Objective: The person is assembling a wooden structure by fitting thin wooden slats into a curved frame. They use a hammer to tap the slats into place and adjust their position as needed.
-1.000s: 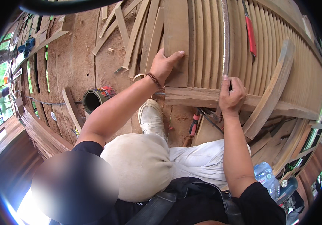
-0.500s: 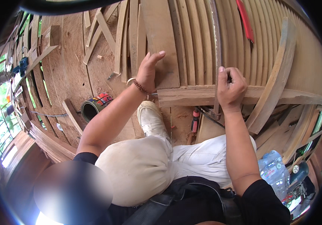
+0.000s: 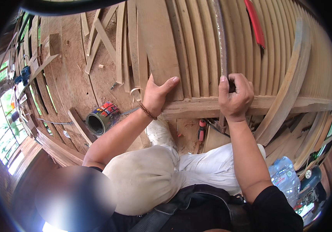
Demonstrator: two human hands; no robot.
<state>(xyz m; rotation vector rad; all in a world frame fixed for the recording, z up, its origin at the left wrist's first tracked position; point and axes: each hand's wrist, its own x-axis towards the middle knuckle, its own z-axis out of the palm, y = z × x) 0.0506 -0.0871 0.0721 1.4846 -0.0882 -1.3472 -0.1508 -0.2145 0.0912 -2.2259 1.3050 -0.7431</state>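
Note:
My left hand (image 3: 157,95) is closed on the near end of a wide flat wooden board (image 3: 159,50), its thumb lying on the top face and its other fingers hidden at the left edge. That board rests beside a row of curved wooden slats (image 3: 199,58), which end at a wooden crosspiece (image 3: 193,107). To the right, my right hand (image 3: 236,96) is curled at a long metal bar (image 3: 221,42) that runs lengthwise over the slats. The thumb presses along the bar, whose lower end shows below the crosspiece.
A red-handled tool (image 3: 255,25) lies on the slats. A curved wooden piece (image 3: 284,83) leans over the crosspiece. Below are a red-and-black screwdriver (image 3: 201,130) and clear plastic bottles (image 3: 286,176). An open can (image 3: 102,118) and thin offcuts (image 3: 106,40) lie on the left.
My left hand has come nearer to me along the board, its thumb now flat over the near end. My right hand stays at the bar. The whole view has shifted slightly.

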